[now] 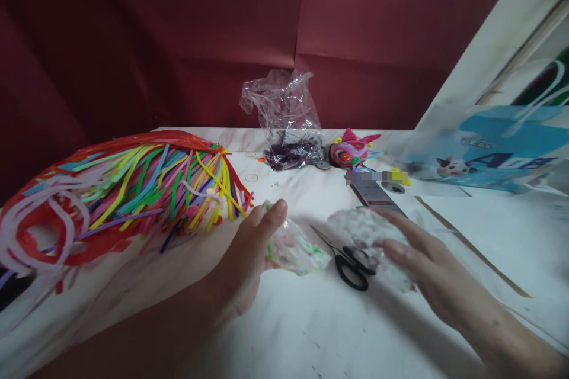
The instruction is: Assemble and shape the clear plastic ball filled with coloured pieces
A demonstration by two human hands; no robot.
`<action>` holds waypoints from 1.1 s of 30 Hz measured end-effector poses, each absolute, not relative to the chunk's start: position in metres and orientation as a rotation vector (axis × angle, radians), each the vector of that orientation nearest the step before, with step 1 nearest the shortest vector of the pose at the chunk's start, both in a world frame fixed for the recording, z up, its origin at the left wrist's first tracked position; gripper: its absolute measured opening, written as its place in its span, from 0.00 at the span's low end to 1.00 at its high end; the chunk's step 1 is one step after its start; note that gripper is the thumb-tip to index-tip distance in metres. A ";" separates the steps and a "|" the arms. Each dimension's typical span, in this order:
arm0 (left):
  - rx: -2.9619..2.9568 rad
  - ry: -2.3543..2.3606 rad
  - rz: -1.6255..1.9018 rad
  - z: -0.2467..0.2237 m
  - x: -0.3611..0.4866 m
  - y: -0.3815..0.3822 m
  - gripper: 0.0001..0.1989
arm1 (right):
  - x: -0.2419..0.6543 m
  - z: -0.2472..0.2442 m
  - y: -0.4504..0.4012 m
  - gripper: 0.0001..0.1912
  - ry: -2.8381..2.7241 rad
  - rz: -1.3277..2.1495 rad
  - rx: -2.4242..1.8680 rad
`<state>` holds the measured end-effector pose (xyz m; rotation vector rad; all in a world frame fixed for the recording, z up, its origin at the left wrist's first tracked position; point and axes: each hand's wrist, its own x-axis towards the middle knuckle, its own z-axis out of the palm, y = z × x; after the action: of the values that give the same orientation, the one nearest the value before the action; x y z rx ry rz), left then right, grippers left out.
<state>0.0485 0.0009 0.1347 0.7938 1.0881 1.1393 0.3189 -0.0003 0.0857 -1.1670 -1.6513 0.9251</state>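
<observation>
A dark red backdrop (373, 29) stood behind a white, marble-veined table (284, 331). Beyond the right hand (422, 254), a blue-and-clear carrier bag (511, 145) showed a cow's head and big dark letters; the first looked like an "A", the rest too blurred to read. Pixelation covered part of a grey strip (376, 194) past the same hand. The left hand (251, 249) had its thumb and fingers closed on a clear packet (296, 249) with green and pink bits, its contents smeared by blur. The right hand's thumb and fingers were clamped on a whitish packet (371, 234), also blurred, its far side hidden. Black-handled scissors (351, 266) lay between the two grips. Left of the left hand spread colourful fuzzy stems (164, 183) on red plastic (111, 142); ahead of both sat a crinkled clear bag (288, 112) with dark contents and a pink fuzzy figure (351, 151).
</observation>
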 end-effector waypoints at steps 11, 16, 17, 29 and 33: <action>0.796 0.783 0.744 0.119 0.062 -0.012 0.34 | 0.290 0.086 -0.018 0.32 -1.390 1.373 -0.858; 0.834 0.699 0.679 0.122 0.059 -0.013 0.33 | 0.288 0.086 -0.022 0.33 -1.393 1.422 -0.830; 0.832 0.696 0.674 0.122 0.059 -0.013 0.34 | 0.287 0.089 -0.023 0.34 -1.376 1.445 -0.832; 0.764 0.794 0.616 0.124 0.062 -0.017 0.35 | 0.278 0.092 -0.028 0.29 -1.307 1.497 -0.685; 0.741 0.784 0.604 0.126 0.063 -0.017 0.38 | 0.277 0.088 -0.027 0.29 -1.359 1.493 -0.641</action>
<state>0.0633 -0.0173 0.1255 0.7408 0.7845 0.6044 0.2771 -0.0274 0.0875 -0.6408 -1.3585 1.4927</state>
